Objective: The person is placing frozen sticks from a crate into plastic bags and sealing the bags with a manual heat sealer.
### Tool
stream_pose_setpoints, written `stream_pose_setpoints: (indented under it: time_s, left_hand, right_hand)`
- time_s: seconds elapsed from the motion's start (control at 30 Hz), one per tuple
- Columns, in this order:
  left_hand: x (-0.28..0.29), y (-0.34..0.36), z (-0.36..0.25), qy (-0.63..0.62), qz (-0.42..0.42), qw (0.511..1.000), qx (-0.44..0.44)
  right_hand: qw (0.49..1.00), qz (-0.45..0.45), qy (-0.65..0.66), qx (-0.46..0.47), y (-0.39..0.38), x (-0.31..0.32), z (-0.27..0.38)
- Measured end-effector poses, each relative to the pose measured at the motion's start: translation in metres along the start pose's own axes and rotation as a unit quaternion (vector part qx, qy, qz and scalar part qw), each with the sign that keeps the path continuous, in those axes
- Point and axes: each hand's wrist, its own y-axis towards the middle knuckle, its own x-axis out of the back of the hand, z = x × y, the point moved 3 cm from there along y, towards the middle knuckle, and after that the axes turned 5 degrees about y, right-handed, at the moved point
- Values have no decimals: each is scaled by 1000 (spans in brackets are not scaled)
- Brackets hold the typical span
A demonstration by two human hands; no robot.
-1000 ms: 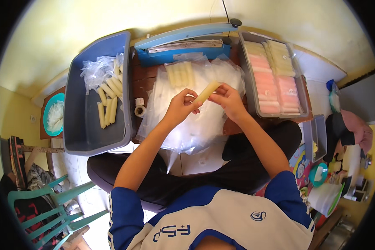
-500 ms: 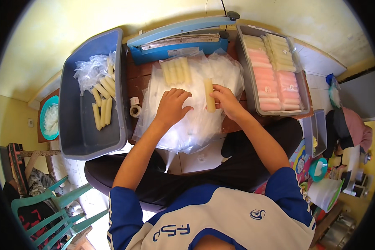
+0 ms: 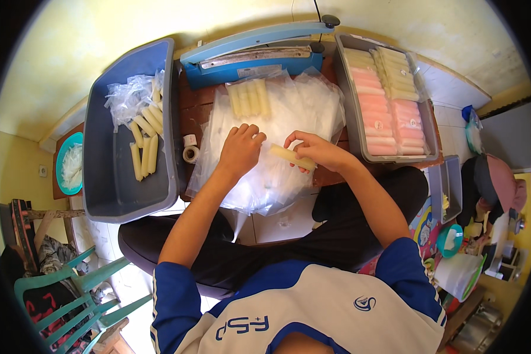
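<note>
My right hand (image 3: pixel 317 152) grips a pale yellow tube-shaped stick (image 3: pixel 291 157), which lies tilted, its far end pointing toward my left hand. Over the pile of clear plastic bags (image 3: pixel 271 192), my left hand (image 3: pixel 241 152) has its fingers curled in; its thumb and anything between the fingertips are hidden. Just beyond it, several more pale yellow sticks (image 3: pixel 251 98) lie side by side in a clear bag on top of the pile.
A blue bag sealer (image 3: pixel 248 68) stands behind the bags. At left, a grey tub (image 3: pixel 124 194) holds loose sticks and crumpled plastic; tape rolls (image 3: pixel 190 154) lie beside it. At right, another grey tub (image 3: pixel 395 158) holds packed pink and yellow sticks. A person (image 3: pixel 495 183) bends over at far right.
The stick in my right hand has turned from upright to nearly level, its end swinging toward my left hand. My left hand's fingers have curled in, and its thumb has gone out of sight.
</note>
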Motion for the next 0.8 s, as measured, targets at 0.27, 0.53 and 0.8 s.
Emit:
stream_pose_setpoints:
  time_s: [0.27,0.53,0.8]
  left_hand:
    - [8,3,1,-109,-97,984,100]
    - [11,4,7,-154,-130,968,148]
    - [19,7,-2,-161,-163,969,88]
  right_hand:
    - [999,23,-8,28,9,-7,-14]
    - [984,-82,83,137,25,-12,-28]
    - [938,-205,45,278,54,-14,-31]
